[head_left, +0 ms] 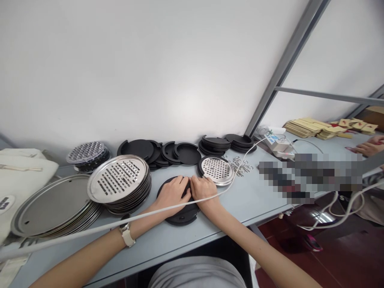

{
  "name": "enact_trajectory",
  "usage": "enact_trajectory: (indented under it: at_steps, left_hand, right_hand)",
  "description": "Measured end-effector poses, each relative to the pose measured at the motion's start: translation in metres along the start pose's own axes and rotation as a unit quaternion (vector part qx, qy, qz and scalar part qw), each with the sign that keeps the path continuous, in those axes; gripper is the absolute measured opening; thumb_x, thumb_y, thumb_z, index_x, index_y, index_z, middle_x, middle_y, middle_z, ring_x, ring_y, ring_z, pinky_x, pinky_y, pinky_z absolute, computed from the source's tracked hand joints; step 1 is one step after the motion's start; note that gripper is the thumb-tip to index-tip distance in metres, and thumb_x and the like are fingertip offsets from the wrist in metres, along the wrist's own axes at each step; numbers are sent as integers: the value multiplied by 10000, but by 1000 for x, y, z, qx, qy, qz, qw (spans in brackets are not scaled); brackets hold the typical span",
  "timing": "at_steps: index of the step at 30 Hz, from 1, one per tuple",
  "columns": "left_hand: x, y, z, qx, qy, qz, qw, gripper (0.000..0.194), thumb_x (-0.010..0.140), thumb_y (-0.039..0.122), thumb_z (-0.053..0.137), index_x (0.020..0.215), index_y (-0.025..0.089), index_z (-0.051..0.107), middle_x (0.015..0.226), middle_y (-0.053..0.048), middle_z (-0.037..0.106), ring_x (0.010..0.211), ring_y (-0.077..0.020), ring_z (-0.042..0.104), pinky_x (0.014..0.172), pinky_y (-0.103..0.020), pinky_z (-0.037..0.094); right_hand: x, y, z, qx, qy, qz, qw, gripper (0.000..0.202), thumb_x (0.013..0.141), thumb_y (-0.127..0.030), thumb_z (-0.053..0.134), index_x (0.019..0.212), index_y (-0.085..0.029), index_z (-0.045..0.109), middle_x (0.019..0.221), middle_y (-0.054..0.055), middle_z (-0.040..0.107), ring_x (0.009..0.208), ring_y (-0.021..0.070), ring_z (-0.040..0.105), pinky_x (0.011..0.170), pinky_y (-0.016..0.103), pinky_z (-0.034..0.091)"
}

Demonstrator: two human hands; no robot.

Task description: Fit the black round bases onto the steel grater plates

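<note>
A round black disc (181, 218) lies on the grey table in front of me. My left hand (175, 193) rests on its upper left part, palm down, fingers bent over it. My right hand (202, 190) is curled at the disc's right edge, its fingertips close to the left hand; whether it grips anything is hidden. Just behind the right hand, a round perforated metal plate (216, 170) sits partly over a black ring. A pile of small metal hooks (240, 165) lies to its right.
Stacked perforated plates (120, 180) and wide metal trays (54, 208) stand at left. Black notched discs (187, 153) line the wall. A white cable (168, 207) crosses before my hands. A power strip (280, 146) and another person's hand (370, 147) are at right.
</note>
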State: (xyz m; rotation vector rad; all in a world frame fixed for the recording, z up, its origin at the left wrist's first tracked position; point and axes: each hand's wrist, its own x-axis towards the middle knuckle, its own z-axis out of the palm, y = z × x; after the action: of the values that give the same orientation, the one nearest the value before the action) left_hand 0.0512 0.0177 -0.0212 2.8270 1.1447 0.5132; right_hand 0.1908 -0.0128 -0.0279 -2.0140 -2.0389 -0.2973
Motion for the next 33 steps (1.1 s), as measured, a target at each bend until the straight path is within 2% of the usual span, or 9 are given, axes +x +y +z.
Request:
enact_trajectory:
  at_steps: [17,33]
  left_hand:
    - [0,2,-4,-5,-5,-5,1000,33,887,200,473,906,201,500,906,-35,572,852,-200,564,712,-314,453]
    - [0,0,-3,4,0,8,1000,52,903,207,478,950,200,500,931,-25,576,859,-201,563,721,-323,457]
  right_hand:
    - [1,2,3,16,-8,-29,999,229,955,-179,453,774,-160,593,651,48,682,597,162,612,672,289,293]
    - [3,3,2,17,-17,-22,999,284,990,-206,395,809,-157,609,666,51,683,595,159,603,637,285,274]
